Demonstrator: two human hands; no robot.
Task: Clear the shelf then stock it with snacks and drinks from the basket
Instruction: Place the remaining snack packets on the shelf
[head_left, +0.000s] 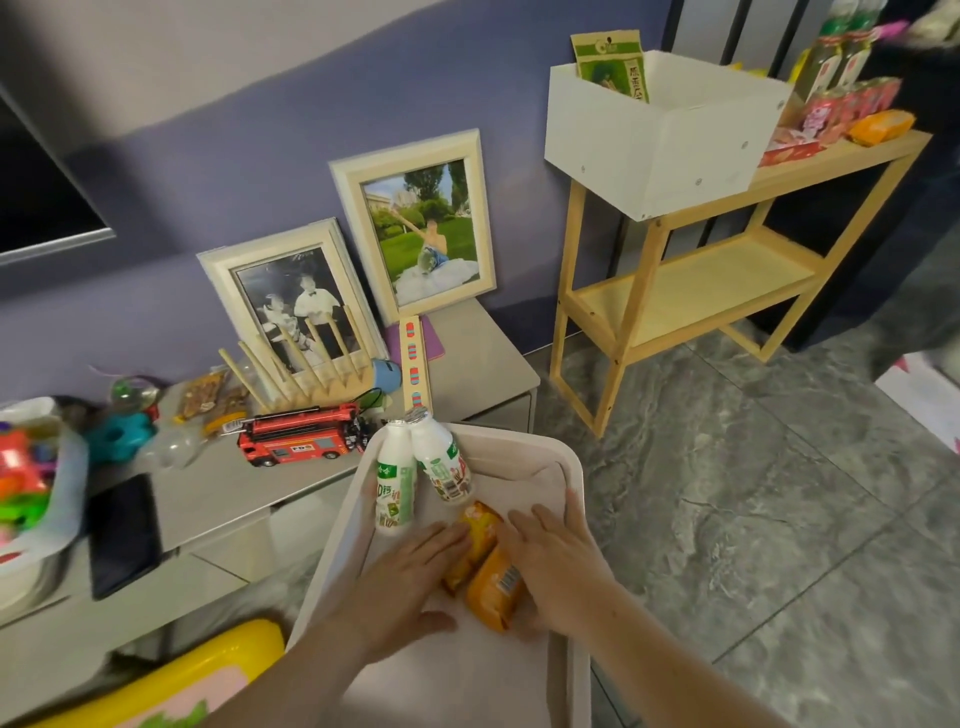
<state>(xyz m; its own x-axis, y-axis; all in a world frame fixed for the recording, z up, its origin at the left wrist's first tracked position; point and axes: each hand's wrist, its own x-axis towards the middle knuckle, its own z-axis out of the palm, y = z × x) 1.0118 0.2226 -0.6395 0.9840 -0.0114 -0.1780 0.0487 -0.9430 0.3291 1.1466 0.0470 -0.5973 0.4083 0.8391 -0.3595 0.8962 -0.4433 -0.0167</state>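
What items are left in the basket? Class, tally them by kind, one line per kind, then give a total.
White drink bottles: 2, one beside the other, lying at the far end of the basket.
Orange snack packets: 2, one and another, lying between the left hand and right hand.
Total: 4

From my remote feed, the place looked like a home living room: two white-framed family photographs leaned against a lilac painted wall on a low grey cabinet, beside a red toy fire engine and a clear tub of bright plastic toys.
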